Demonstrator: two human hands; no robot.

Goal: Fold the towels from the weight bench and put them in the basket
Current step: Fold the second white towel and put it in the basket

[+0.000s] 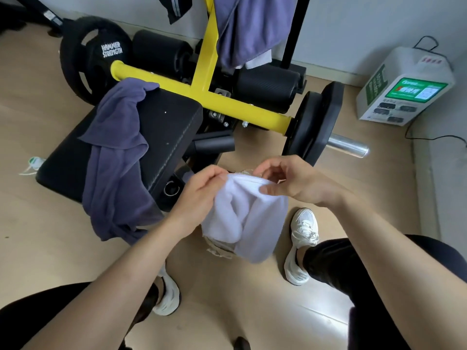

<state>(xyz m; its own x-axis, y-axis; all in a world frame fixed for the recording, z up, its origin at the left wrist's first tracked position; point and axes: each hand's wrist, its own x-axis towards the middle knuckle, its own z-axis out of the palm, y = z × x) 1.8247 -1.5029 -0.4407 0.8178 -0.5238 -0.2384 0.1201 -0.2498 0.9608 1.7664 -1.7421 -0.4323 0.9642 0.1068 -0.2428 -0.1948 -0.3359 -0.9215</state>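
Observation:
A white towel (247, 218) hangs bunched in front of me. My left hand (199, 195) pinches its top edge on the left, and my right hand (290, 180) holds the top on the right with the thumb pressed on the cloth. Just beneath the towel peeks a woven beige basket (219, 250), mostly hidden by it. A purple towel (118, 157) is draped over the black pad of the weight bench (171, 127). Another purple towel (247, 29) hangs from the rack above the yellow frame, with a bit of white cloth under it.
Black weight plates (316, 122) sit on the yellow bar's steel sleeve to the right, and another plate (93, 56) at the left. A white and green box (406, 87) with a cable stands by the wall. My white shoes (300, 246) flank the basket on the wooden floor.

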